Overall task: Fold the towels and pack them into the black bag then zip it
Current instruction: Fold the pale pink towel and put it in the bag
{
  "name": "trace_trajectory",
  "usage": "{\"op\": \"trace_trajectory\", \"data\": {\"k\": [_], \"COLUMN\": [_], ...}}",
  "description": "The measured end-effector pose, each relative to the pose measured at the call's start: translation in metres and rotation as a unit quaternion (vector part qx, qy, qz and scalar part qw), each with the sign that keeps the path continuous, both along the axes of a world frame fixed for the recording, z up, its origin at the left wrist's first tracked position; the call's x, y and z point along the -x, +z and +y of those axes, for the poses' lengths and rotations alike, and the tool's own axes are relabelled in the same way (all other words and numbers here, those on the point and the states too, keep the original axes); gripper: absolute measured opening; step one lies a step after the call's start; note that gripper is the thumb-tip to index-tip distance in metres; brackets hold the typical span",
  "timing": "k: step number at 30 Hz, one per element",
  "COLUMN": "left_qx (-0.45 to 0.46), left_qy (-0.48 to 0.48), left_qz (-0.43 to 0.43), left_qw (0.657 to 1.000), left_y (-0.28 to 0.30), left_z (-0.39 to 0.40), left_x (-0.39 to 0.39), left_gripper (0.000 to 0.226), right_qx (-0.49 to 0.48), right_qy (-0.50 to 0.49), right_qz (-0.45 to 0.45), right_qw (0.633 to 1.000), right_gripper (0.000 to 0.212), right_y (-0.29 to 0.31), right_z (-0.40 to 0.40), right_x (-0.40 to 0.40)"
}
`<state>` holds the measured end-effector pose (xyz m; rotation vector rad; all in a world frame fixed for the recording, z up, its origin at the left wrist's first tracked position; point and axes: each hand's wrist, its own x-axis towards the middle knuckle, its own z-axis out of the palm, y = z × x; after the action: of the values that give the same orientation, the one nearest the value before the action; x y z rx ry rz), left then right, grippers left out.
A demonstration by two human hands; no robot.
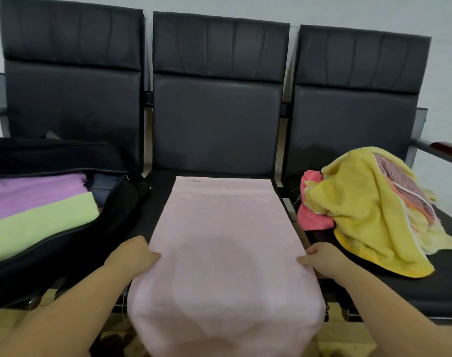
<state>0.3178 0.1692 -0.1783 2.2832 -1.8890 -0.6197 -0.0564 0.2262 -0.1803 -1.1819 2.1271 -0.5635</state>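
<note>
A pale pink towel (224, 233) lies lengthwise on the middle seat, its near end hanging over the front edge. My left hand (133, 253) pinches its left edge and my right hand (320, 257) pinches its right edge, at about the same height. The black bag (73, 235) stands open on the left seat, with a folded purple towel (37, 191) and a folded green towel (39, 222) inside. On the right seat is a loose heap with a yellow towel (369, 210) on top and a coral pink towel (312, 212) at its left.
The row of three black padded seats (217, 119) has metal armrests at both ends, the right one (441, 148) wood-capped. A pale wall stands behind. Patterned floor shows below the seat fronts.
</note>
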Motion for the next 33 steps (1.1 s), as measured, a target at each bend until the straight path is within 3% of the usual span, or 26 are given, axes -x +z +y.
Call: {"op": "trace_trajectory", "data": {"k": [3,6,7,10,14,16,19,22,24,26,28,31,33], "left_qx": [0.036,0.097,0.105,0.096,0.071,0.069,0.08,0.109,0.129,0.16,0.202,0.195,0.142], "left_qy": [-0.014,0.008,0.009,-0.039,-0.066,-0.079,-0.104,-0.144,-0.171,-0.203,-0.209,-0.16,-0.111], "left_qz": [0.019,0.147,0.193,0.25,0.289,0.272,0.177,0.05,0.016,-0.009,-0.004,0.143,0.319], "left_qw": [0.999,0.984,0.975,0.963,0.952,0.957,0.975,0.982,0.977,0.966,0.957,0.957,0.93], "left_y": [0.003,0.006,0.007,0.011,0.019,0.023,0.023,0.023,0.023,0.027,0.031,0.046,0.061], "left_z": [-0.001,-0.002,-0.002,0.005,0.02,0.025,0.032,0.041,0.045,0.048,0.049,0.053,0.061], "left_x": [0.001,-0.005,-0.008,-0.014,-0.019,-0.023,-0.028,-0.026,-0.028,-0.035,-0.044,-0.049,-0.047], "left_gripper": [0.032,0.023,0.03,0.041,0.029,0.039,0.052,0.042,0.029,0.012,0.016,0.012,0.024], "right_qx": [0.034,0.089,0.1,0.106,0.069,0.05,0.02,0.031,0.055,0.089,0.116,0.115,0.108], "right_qy": [0.01,-0.02,-0.021,0.032,0.097,0.133,0.189,0.221,0.232,0.234,0.212,0.171,0.159], "right_qz": [-0.009,-0.08,-0.103,-0.149,-0.162,-0.114,0.044,0.153,0.171,0.133,0.052,-0.064,-0.179], "right_qw": [0.999,0.993,0.989,0.983,0.98,0.983,0.981,0.963,0.956,0.959,0.969,0.976,0.965], "right_gripper": [0.016,0.017,0.02,0.042,0.037,0.036,0.034,0.02,0.008,0.009,0.009,0.024,0.034], "right_y": [0.001,0.005,0.006,0.011,0.021,0.024,0.023,0.025,0.03,0.036,0.046,0.061,0.074], "right_z": [0.002,0.005,0.007,0.016,0.031,0.035,0.038,0.041,0.043,0.046,0.053,0.062,0.07], "right_x": [0.002,0.008,0.011,0.015,0.013,0.011,0.009,0.002,0.0,0.003,0.002,0.002,0.002]}}
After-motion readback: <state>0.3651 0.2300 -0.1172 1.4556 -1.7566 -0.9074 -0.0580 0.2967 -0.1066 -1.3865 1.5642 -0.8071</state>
